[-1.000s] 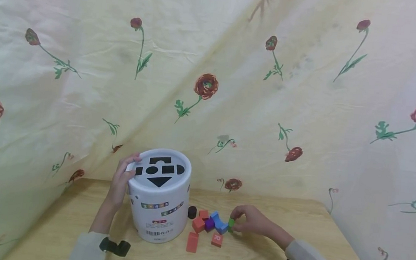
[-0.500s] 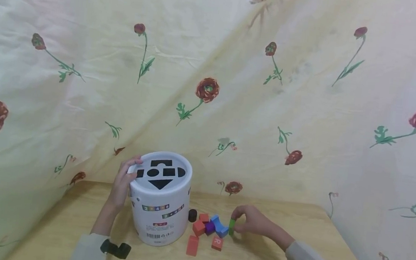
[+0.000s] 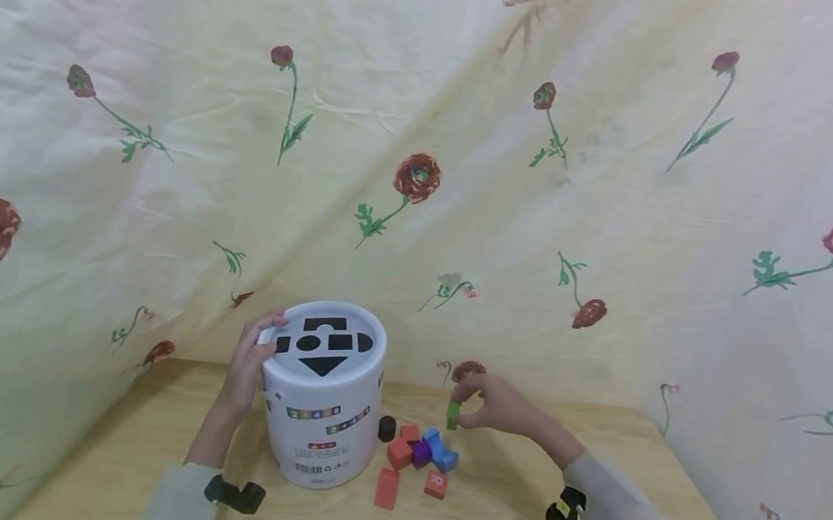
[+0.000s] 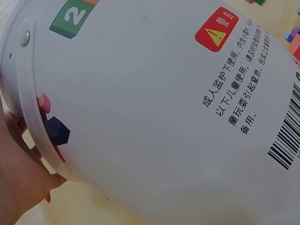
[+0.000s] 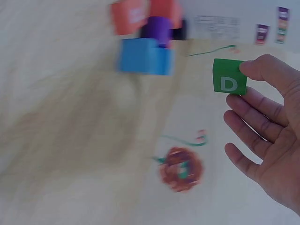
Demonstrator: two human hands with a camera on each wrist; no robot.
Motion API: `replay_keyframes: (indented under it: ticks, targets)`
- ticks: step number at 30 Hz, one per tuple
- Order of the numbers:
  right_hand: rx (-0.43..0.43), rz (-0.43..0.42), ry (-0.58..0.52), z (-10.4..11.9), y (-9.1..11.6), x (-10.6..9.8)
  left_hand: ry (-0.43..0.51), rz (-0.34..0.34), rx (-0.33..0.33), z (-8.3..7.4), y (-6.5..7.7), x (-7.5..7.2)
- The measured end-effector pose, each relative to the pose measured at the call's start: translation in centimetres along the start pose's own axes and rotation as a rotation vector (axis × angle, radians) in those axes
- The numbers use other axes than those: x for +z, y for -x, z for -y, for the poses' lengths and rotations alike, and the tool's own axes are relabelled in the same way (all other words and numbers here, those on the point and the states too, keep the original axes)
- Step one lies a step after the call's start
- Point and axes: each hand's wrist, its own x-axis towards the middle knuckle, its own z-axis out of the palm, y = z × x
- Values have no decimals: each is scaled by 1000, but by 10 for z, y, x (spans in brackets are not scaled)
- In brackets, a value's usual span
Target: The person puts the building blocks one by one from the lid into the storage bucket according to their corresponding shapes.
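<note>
In the head view my left hand (image 3: 252,355) grips the top edge of a white shape-sorter bucket (image 3: 316,443), fingertips over its lid. The lid has dark cutouts, among them a circle and a triangle. Close up in the left wrist view, my left hand (image 4: 21,176) lies by the bucket's white handle strap (image 4: 32,93). My right hand (image 3: 499,404) pinches a green block (image 3: 452,416) between thumb and fingers, raised above the table behind the other blocks. The right wrist view shows a white letter D on the green block (image 5: 228,77).
Right of the bucket lie a black block (image 3: 387,429), a purple block (image 3: 421,454), a blue notched block (image 3: 440,453) and several red blocks (image 3: 387,488). They rest on a wooden table (image 3: 513,512). A flowered cloth (image 3: 615,229) hangs behind.
My right hand has lifted the green block off the table, moving it up and slightly left, away from beside the blue block. The left hand stays on the bucket.
</note>
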Motion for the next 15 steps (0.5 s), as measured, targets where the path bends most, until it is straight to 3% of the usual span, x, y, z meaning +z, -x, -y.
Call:
replay_keyframes:
  ticks: [6, 15]
  targets:
    - [6, -4, -66, 30, -19, -22, 5, 4, -11, 2, 1, 1]
    - [-19, -66, -34, 76, -46, -54, 19, 3, 10, 4, -4, -1]
